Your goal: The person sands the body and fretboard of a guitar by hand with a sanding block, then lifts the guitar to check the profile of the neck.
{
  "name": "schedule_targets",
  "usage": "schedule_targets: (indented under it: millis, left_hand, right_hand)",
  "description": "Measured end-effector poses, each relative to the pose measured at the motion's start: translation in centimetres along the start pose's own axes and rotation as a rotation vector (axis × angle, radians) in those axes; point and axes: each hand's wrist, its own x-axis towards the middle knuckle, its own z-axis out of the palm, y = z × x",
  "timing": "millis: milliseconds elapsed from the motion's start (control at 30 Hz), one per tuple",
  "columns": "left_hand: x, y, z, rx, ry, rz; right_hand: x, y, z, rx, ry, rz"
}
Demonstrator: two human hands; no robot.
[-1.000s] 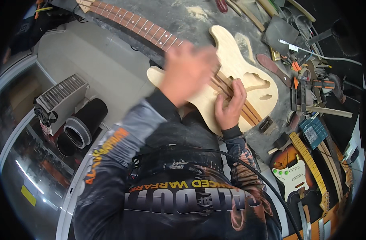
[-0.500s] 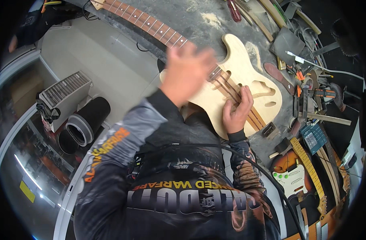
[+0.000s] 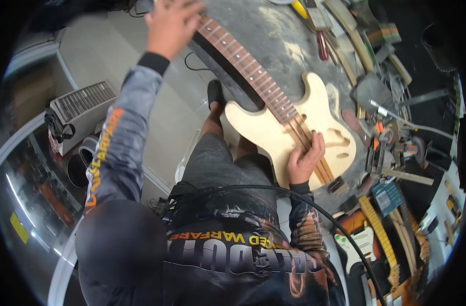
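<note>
An unfinished electric guitar lies across the bench, with a pale bare-wood body [image 3: 258, 120] and a dark fretted neck [image 3: 248, 65] pointing to the far left. My left hand [image 3: 174, 30] is over the neck's far end, its fingers apart and somewhat blurred, hiding that end; whether they touch the wood I cannot make out. My right hand [image 3: 307, 159] rests on the body beside the brown center strip [image 3: 322, 171], fingers stretched out together and thumb apart. Cut-out cavities [image 3: 340, 140] show to the right of that hand.
The grey bench [image 3: 274, 38] carries sawdust, a red-handled tool [image 3: 322, 47] and wood strips. Tools crowd its right side. A sunburst guitar with a white pickguard [image 3: 356, 249] lies at lower right. A black cable [image 3: 325, 211] crosses before my body. A ribbed box [image 3: 82, 104] stands on the left.
My left hand has swept from the neck-body joint to the neck's far end, uncovering the joint. My right hand stays on the body. The whole view has shifted somewhat.
</note>
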Motion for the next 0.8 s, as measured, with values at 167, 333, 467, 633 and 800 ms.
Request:
schedule_targets:
  millis: [167,333,467,633,800]
  left_hand:
    - [1.8,-8.1,1.6,-0.231,0.593,-0.114]
    - [-4.8,-3.7,1.2,-0.995,0.150,-0.588]
    - [-3.8,-3.7,0.6,-1.296,0.227,-0.844]
    - [-2.5,-1.3,3.3,-1.015,0.291,-0.941]
    - [-7.5,6.0,1.0,-1.082,-0.011,-0.767]
  right_hand:
    - [3.3,-3.6,1.2,0.055,-0.022,-0.045]
    - [12.6,-10.0,5.5,0.129,-0.138,-0.227]
    - [16.2,-12.3,8.0,0.039,-0.271,-0.229]
    - [16.3,-12.6,9.2,-0.029,-0.339,-0.211]
    - [16.3,-11.7,8.4,0.130,-0.278,-0.220]
